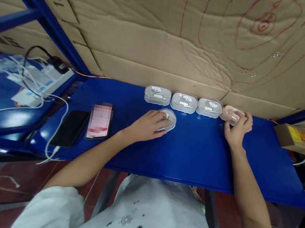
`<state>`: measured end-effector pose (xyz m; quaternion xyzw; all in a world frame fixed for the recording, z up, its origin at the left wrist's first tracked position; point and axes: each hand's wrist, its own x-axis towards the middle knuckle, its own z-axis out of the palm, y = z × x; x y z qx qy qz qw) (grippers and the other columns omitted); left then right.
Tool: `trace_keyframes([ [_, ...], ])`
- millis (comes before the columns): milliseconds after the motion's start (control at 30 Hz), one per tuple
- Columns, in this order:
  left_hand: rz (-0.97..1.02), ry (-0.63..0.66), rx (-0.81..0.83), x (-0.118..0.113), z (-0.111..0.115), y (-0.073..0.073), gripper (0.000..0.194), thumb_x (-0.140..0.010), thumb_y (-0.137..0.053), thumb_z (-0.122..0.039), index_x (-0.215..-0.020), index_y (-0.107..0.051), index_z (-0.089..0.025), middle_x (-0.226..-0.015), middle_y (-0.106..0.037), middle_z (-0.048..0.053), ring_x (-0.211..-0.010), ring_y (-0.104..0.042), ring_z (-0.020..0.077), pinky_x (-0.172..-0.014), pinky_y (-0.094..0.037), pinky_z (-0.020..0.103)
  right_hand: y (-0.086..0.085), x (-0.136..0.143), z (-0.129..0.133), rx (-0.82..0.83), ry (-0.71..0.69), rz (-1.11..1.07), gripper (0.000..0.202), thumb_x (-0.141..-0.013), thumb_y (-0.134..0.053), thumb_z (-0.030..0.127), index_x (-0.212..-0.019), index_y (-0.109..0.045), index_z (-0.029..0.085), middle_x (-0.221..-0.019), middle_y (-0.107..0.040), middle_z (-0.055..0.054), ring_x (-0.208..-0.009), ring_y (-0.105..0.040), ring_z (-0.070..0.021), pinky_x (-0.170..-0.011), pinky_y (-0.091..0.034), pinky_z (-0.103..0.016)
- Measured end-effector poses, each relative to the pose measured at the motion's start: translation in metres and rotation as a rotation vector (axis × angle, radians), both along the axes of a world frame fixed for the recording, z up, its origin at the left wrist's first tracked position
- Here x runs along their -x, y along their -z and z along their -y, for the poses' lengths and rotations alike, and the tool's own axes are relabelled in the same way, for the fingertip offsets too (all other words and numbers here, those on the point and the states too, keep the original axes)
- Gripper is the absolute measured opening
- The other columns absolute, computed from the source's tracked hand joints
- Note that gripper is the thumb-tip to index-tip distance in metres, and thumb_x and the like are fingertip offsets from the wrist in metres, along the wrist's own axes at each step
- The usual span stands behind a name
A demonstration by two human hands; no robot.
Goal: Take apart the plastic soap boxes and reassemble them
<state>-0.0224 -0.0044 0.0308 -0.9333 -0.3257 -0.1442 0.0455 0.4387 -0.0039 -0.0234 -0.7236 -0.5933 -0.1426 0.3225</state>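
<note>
Three clear-lidded oval plastic cases with greyish insides stand in a row along the back of the blue table: a left case [157, 96], a middle case [184, 103] and a right case [209, 108]. At the row's right end is a pinkish case [228, 113]. My right hand [238, 131] grips it, thumb at the front and fingers round its right side. In front of the row lies another clear oval case [172, 120], turned at an angle. My left hand [149, 125] is closed over its left part, hiding some of it.
Two phones, one lit [99, 121] and one dark [70, 128], lie at the left beside a white cable. A power strip [46, 83] with plugs stands farther left. A small cardboard box [298, 140] is at the right. A cardboard wall [141, 41] rises behind the table.
</note>
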Motion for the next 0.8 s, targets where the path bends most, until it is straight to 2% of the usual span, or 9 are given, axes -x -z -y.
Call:
trace_keyframes([
  [133, 0.053, 0.182, -0.005, -0.004, 0.002, 0.011, 0.041, -0.107, -0.064, -0.034, -0.146, -0.063, -0.023, -0.141, -0.065, 0.013, -0.131, -0.061, 0.0323, -0.112, -0.051, 0.046, -0.018, 0.039, 0.009, -0.014, -0.251, 0.028, 0.059, -0.100, -0.055, 0.052, -0.149, -0.052, 0.020, -0.159, -0.043, -0.024, -0.153, -0.040, -0.0446, -0.123, -0.032, -0.069],
  [267, 0.144, 0.307, 0.005, -0.012, 0.011, 0.022, 0.047, -0.105, -0.067, -0.034, -0.150, -0.059, -0.023, -0.147, -0.060, 0.015, -0.138, -0.058, 0.0323, -0.115, -0.051, 0.045, -0.029, 0.085, 0.027, 0.086, -0.540, 0.041, 0.056, -0.107, -0.050, 0.054, -0.157, -0.047, 0.029, -0.162, -0.044, -0.018, -0.153, -0.044, -0.0399, -0.125, -0.037, -0.066],
  [333, 0.228, 0.366, 0.013, -0.015, 0.017, 0.027, 0.053, -0.105, -0.067, -0.033, -0.155, -0.052, -0.025, -0.152, -0.056, 0.017, -0.142, -0.056, 0.0330, -0.115, -0.051, 0.048, -0.031, 0.104, 0.037, 0.146, -0.708, 0.044, 0.059, -0.109, -0.048, 0.058, -0.162, -0.041, 0.032, -0.164, -0.045, -0.017, -0.153, -0.046, -0.0392, -0.123, -0.040, -0.066],
  [467, 0.315, 0.387, -0.008, -0.019, 0.024, 0.034, 0.070, -0.103, -0.072, -0.042, -0.164, -0.039, -0.030, -0.163, -0.045, 0.021, -0.148, -0.051, 0.0385, -0.118, -0.046, 0.060, -0.032, 0.132, 0.051, 0.241, -0.986, 0.047, 0.081, -0.105, -0.051, 0.071, -0.172, -0.025, 0.034, -0.174, -0.035, -0.019, -0.161, -0.038, -0.0423, -0.122, -0.041, -0.068],
  [567, 0.311, 0.349, -0.006, -0.020, 0.023, 0.035, 0.088, -0.097, -0.078, -0.051, -0.169, -0.030, -0.031, -0.172, -0.033, 0.024, -0.155, -0.042, 0.0439, -0.122, -0.039, 0.067, -0.030, 0.145, 0.056, 0.271, -1.051, 0.078, 0.098, -0.099, -0.064, 0.072, -0.175, -0.014, 0.036, -0.179, -0.027, -0.020, -0.163, -0.033, -0.0442, -0.124, -0.038, -0.070],
  [667, 0.283, 0.279, 0.048, -0.019, 0.020, 0.035, 0.101, -0.092, -0.082, -0.058, -0.171, -0.026, -0.029, -0.177, -0.023, 0.027, -0.160, -0.035, 0.0479, -0.123, -0.037, 0.070, -0.028, 0.152, 0.058, 0.296, -1.050, 0.105, 0.103, -0.099, -0.069, 0.065, -0.176, -0.008, 0.037, -0.181, -0.022, -0.018, -0.165, -0.030, -0.0433, -0.126, -0.036, -0.071],
  [733, 0.269, 0.249, 0.092, -0.019, 0.017, 0.035, 0.103, -0.092, -0.081, -0.059, -0.171, -0.024, -0.026, -0.174, -0.026, 0.028, -0.157, -0.038, 0.0490, -0.119, -0.042, 0.069, -0.026, 0.154, 0.059, 0.308, -1.054, 0.117, 0.101, -0.101, -0.069, 0.061, -0.177, -0.006, 0.037, -0.182, -0.022, -0.017, -0.166, -0.030, -0.0419, -0.127, -0.036, -0.070],
  [800, 0.271, 0.267, 0.124, -0.019, 0.016, 0.036, 0.101, -0.093, -0.080, -0.057, -0.171, -0.024, -0.025, -0.168, -0.036, 0.027, -0.151, -0.045, 0.0474, -0.116, -0.047, 0.066, -0.024, 0.155, 0.060, 0.293, -1.066, 0.128, 0.099, -0.102, -0.069, 0.057, -0.177, -0.007, 0.037, -0.182, -0.023, -0.017, -0.166, -0.030, -0.0409, -0.126, -0.037, -0.069],
])
